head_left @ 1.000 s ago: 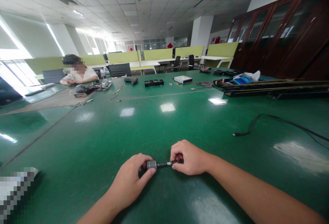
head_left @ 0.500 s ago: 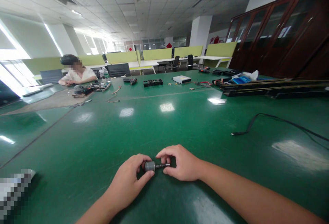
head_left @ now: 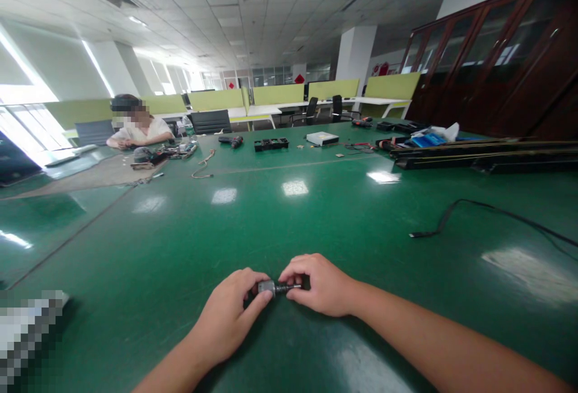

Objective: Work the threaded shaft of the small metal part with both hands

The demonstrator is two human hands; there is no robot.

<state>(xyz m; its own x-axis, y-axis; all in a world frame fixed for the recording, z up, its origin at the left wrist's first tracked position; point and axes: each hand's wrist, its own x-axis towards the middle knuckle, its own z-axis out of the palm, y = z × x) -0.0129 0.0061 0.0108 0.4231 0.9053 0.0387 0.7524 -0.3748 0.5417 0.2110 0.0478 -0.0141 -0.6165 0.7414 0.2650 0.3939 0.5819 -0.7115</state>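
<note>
No legible lettering. One metal cylinder with shaft (head_left: 267,287), one spring (head_left: 282,288) on its shaft, low over the green tabletop (head_left: 253,224). Left hand (head_left: 230,312), from lower left, pinches the cylinder between thumb and fingers. Right hand (head_left: 320,287), thumb and fingers curled at the spring; contact unclear.

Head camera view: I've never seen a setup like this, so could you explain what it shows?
No robot here: these are a person's own bare hands, seen by a camera worn on their head, looking forward and down. The left hand holds a grey cylinder. From it sticks a thin shaft with a dark spring around it. The fingers of the right hand curl near the shaft's end; whether they grip it is unclear. On the green table, a black cable lies to the right. Farther back are a power drill and a flat, pale box. Another person sits far left.
</note>
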